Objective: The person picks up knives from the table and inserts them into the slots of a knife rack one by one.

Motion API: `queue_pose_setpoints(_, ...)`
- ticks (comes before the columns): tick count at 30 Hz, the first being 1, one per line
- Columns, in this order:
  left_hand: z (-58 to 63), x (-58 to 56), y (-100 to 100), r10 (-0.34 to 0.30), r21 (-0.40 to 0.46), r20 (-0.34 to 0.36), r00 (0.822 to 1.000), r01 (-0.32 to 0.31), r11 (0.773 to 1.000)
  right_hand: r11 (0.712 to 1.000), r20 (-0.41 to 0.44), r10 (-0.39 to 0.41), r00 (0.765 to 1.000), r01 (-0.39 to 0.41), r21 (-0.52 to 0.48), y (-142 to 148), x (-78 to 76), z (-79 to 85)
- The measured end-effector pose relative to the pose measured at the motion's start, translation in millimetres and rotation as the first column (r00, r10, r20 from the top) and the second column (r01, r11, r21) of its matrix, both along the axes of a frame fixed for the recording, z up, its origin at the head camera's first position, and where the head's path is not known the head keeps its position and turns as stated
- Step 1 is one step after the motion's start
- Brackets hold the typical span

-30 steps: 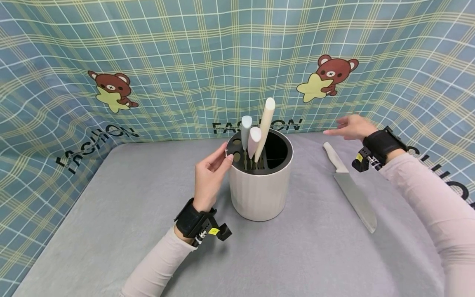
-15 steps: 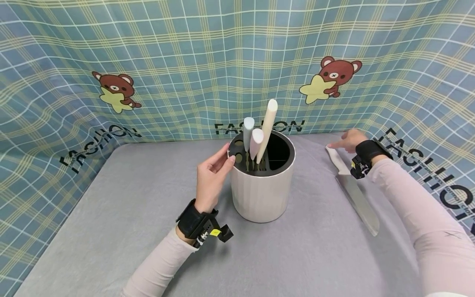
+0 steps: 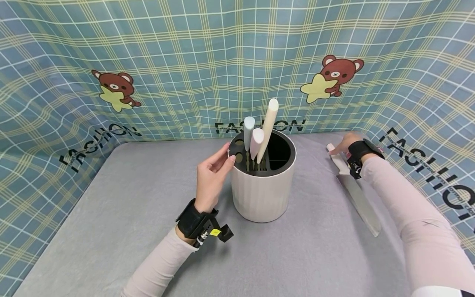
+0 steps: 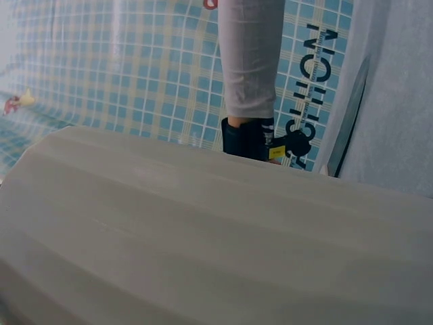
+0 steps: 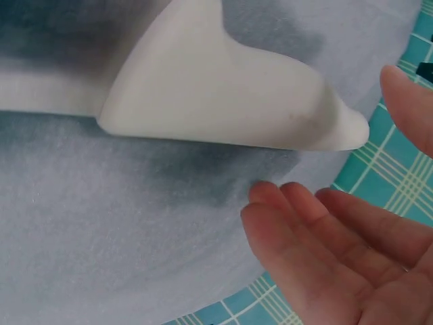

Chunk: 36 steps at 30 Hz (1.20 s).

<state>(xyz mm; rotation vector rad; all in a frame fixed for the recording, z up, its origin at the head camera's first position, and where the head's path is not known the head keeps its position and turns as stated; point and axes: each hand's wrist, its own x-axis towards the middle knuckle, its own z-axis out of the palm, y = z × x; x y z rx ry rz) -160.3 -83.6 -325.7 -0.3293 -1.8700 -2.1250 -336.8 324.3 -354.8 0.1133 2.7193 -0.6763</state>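
Note:
A ribbed white knife holder (image 3: 261, 200) with a black slotted top stands upright mid-table. In the head view my left hand (image 3: 209, 179) pinches its left rim, thumb on top. Three handles stick out of the slots: a pale blue one (image 3: 248, 134), a pink one (image 3: 256, 143) and a longer cream one (image 3: 269, 123). To the right lies a kitchen knife (image 3: 360, 202), its white handle pointing away and its broad blade toward me. My right hand (image 3: 349, 143) is over that handle. In the right wrist view, thumb and fingers stand apart on either side of the knife handle (image 5: 250, 95).
Grey cloth covers the table (image 3: 122, 214). A blue plaid curtain (image 3: 178, 62) with bear prints rises along the back and both sides, close behind the right hand. The holder's wall (image 4: 203, 230) fills much of the left wrist view.
My right hand has come down and slightly left from beyond the knife to its handle. The left hand keeps its hold on the rim, and the knife lies where it was.

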Motion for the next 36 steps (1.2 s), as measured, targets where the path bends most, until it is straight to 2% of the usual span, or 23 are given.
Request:
queue_pose_setpoints(6,-1.8,-0.4,-1,-0.001,-0.002,-0.002,1.0,0.001,1.0,1.0,0.052,0.005,0.999,-0.004,-0.013,1,-6.8,-11.5)
queue_pose_setpoints(9,-2.3,-0.8,0,-0.003,-0.007,-0.005,1.0,0.003,1.0,1.0,0.05,0.009,0.999,-0.009,0.006,2,-10.9,-17.8)
queue_pose_setpoints(13,-2.1,-1.0,0,-0.007,-0.01,-0.006,1.0,0.007,1.0,0.995,-0.009,-0.002,1.0,0.003,0.105,-2,-10.9,-22.7)
queue_pose_setpoints(16,-1.8,-0.8,0,-0.011,-0.006,-0.005,1.0,0.011,1.0,0.985,-0.061,-0.01,0.998,0.021,0.172,-9,-5.4,-22.3)
queue_pose_setpoints(19,-1.4,-0.5,0,-0.01,-0.008,-0.006,1.0,0.01,1.0,0.981,-0.09,-0.014,0.996,0.031,0.192,-13,-0.7,-21.3)
queue_pose_setpoints(26,-1.1,-1.1,0,-0.006,-0.001,0.0,1.0,0.006,1.0,0.984,-0.073,0.004,0.997,0.009,0.179,-16,3.2,-16.4)
queue_pose_setpoints(36,-1.1,-2.7,-2,-0.008,0.007,-0.005,1.0,0.008,1.0,0.997,-0.067,0.042,0.997,-0.037,0.063,-4,-6.8,-8.2)
